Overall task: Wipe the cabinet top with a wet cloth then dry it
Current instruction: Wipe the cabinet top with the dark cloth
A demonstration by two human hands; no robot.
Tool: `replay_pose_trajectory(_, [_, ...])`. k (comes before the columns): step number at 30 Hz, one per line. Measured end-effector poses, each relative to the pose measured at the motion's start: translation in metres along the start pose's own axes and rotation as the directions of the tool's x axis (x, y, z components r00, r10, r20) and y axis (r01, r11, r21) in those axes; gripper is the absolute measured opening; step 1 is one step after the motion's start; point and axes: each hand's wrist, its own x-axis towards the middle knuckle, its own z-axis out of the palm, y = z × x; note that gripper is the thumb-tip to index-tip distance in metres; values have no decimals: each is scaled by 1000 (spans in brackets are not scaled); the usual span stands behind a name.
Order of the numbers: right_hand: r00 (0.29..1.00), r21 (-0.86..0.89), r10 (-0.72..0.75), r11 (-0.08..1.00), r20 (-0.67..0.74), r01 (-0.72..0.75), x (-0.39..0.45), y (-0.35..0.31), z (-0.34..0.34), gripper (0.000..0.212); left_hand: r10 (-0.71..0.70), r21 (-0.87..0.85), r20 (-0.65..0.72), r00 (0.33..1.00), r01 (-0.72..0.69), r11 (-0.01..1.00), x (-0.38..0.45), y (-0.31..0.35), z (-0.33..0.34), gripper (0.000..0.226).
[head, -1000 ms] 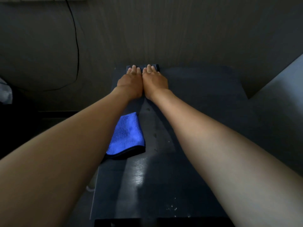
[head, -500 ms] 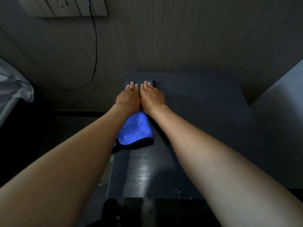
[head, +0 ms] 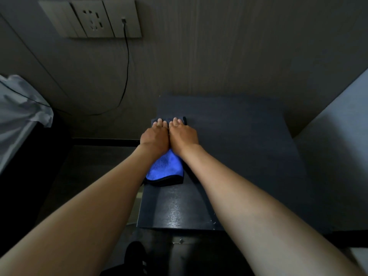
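The dark cabinet top [head: 239, 136] stands against the wall. My left hand [head: 154, 140] and my right hand [head: 183, 137] lie side by side near its left edge. Both press with straight fingers on a dark cloth [head: 169, 120], of which only the far edge shows past the fingertips. A bright blue cloth [head: 166, 170] with a black border lies folded just behind my wrists, partly under them. The near part of the cabinet top shines as if wet.
A socket panel [head: 93, 18] sits on the wall above, with a black cable [head: 126, 76] hanging down to the left. White bedding [head: 18, 108] is at the left edge. A pale surface [head: 338, 146] rises to the right of the cabinet.
Both hands have drawn the dark cloth back from the far edge toward me, until my wrists reach the blue cloth. The blue cloth has stayed in place.
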Motion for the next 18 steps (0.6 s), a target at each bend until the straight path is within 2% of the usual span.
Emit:
replay_pose_trajectory(11, [1000, 0, -18, 1000, 2, 18, 16, 6, 8, 48, 3, 7, -9, 1000, -3, 1000, 13, 2, -1, 59])
replay_pose_trajectory(15, [1000, -2, -7, 1000, -22, 7, 40, 9, 9, 45, -1, -8, -12, 1000, 1, 1000, 37, -2, 1, 71])
replay_pose_trajectory(18, [999, -6, -3, 1000, -55, 2, 60, 11, 11, 43, -4, 10, -37, 999, 4, 1000, 56, -6, 0, 63])
